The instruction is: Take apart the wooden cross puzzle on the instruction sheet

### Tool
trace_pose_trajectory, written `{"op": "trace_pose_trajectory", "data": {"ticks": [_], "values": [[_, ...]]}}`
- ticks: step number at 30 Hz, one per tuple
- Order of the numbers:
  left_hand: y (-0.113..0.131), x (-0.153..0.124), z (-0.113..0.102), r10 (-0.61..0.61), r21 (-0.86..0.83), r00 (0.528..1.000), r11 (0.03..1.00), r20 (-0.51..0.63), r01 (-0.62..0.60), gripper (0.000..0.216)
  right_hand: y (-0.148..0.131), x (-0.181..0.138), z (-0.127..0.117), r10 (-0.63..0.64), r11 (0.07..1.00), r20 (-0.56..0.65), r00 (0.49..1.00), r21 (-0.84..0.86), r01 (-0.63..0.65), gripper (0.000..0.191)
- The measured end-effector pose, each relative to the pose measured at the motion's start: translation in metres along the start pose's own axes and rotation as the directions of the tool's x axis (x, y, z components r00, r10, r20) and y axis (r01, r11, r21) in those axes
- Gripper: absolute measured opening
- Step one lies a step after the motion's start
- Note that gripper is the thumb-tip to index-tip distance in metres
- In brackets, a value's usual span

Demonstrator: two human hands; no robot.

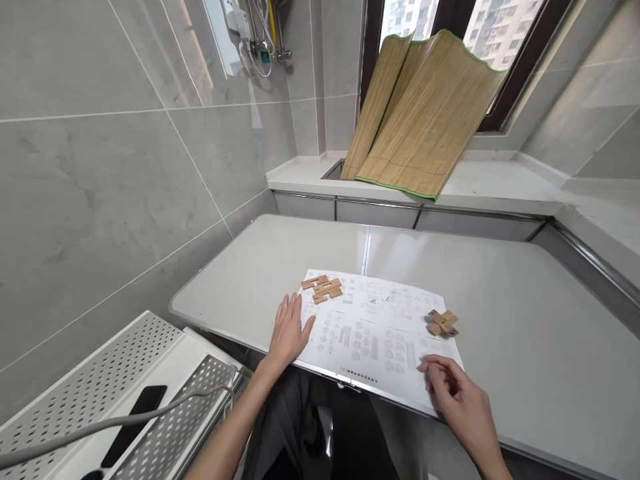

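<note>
A printed instruction sheet (367,310) lies on the pale folding table (520,320), covered in small diagrams. My left hand (290,328) rests flat at the sheet's left edge, fingers stretched and holding nothing. Just beyond its fingertips, several flat notched wooden puzzle pieces (327,291) lie in a group on the upper left corner of the sheet. On the right side sits an interlocked wooden puzzle (442,323), its pieces crossing each other. My right hand (457,393) is over the lower right corner of the sheet, fingers loosely curled and apart, with nothing visible in them.
A white perforated rack (155,347) stands at the lower left, with a grey cable (125,419) and a dark object (137,420) on it. Behind the table, a bamboo mat (425,113) leans on a white ledge (490,173) against the window. Tiled walls flank the table.
</note>
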State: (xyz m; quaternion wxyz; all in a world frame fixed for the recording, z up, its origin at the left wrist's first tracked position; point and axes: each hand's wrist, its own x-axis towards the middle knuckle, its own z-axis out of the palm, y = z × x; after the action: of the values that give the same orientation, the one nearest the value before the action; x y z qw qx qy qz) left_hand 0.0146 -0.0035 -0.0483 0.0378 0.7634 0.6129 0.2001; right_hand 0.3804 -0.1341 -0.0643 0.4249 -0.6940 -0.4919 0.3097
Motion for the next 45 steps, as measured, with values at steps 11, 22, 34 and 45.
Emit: {"op": "trace_pose_trajectory", "data": {"ticks": [11, 22, 34, 45], "values": [[0.01, 0.001, -0.007, -0.024, 0.039, 1.0, 0.999, -0.003, 0.024, 0.058, -0.01, 0.001, 0.001, -0.06, 0.995, -0.021, 0.998, -0.078, 0.058, 0.036], [0.001, 0.004, -0.002, 0.017, 0.033, 0.998, 0.999, -0.053, -0.015, 0.058, -0.021, 0.004, 0.009, -0.126, 0.989, -0.109, 0.986, -0.097, 0.116, 0.035], [-0.001, 0.007, -0.001, 0.039, 0.041, 0.994, 0.999, -0.098, -0.035, 0.053, -0.021, 0.011, 0.015, -0.145, 0.983, -0.14, 0.979, -0.137, 0.126, 0.03], [-0.006, 0.006, 0.004, 0.028, -0.024, 0.992, 0.999, -0.126, -0.032, 0.052, -0.019, 0.012, 0.02, -0.164, 0.978, -0.17, 0.972, -0.154, 0.139, 0.035]]}}
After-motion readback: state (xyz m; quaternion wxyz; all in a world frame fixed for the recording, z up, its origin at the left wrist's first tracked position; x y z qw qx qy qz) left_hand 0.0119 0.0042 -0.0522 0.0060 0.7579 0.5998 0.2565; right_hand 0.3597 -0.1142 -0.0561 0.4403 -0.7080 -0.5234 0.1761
